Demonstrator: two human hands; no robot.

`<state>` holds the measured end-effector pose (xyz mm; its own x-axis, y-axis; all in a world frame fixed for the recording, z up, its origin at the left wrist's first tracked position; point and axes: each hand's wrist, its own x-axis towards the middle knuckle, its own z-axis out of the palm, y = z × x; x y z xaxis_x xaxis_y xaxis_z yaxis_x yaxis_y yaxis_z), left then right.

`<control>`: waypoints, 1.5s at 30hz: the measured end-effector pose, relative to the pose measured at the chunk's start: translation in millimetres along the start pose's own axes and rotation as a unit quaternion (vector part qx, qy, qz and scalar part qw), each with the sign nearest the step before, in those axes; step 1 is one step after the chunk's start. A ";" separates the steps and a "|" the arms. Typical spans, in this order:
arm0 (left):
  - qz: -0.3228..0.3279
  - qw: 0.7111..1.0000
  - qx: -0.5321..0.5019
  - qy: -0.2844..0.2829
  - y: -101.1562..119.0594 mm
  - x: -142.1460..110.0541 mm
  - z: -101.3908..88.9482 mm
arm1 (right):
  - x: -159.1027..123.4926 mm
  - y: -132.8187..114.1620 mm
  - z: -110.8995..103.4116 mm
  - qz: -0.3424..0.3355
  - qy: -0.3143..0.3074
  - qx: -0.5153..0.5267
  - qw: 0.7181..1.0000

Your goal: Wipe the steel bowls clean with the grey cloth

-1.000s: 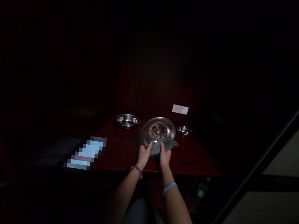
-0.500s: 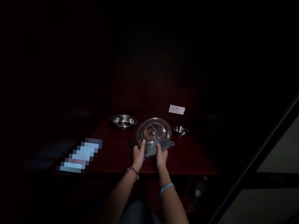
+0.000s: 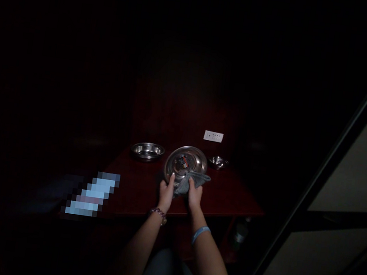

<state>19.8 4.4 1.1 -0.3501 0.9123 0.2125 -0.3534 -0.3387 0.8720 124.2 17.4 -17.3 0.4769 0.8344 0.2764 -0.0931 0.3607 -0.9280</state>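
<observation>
You were working in a very dim view, with most of its upper half and left side sunk almost to black. A weak pool of light reached the dark red wooden desk [image 3: 230, 196], though you could not see its source. The white rectangular wall socket [image 3: 213, 136] stood out pale behind it. You had dull glare on the round silver metal basin [image 3: 201, 160] and sharper glints on the shallow round steel bowl [image 3: 147, 151]. Coarse pale-blue pixel blocks [image 3: 93, 193] hid a patch at your left. The basin's small label [image 3: 183, 162] was too murky to read.
</observation>
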 end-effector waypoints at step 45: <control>0.021 0.998 0.057 -0.020 -15.6 6.1 0.4 | -2.0 -3.2 -2.0 0.010 0.006 0.006 1.000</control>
<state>23.5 15.4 -11.1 -0.3271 0.9071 0.2649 -0.2381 -0.3503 0.9059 125.3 13.8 -15.4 0.4843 0.8372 0.2541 -0.1135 0.3482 -0.9305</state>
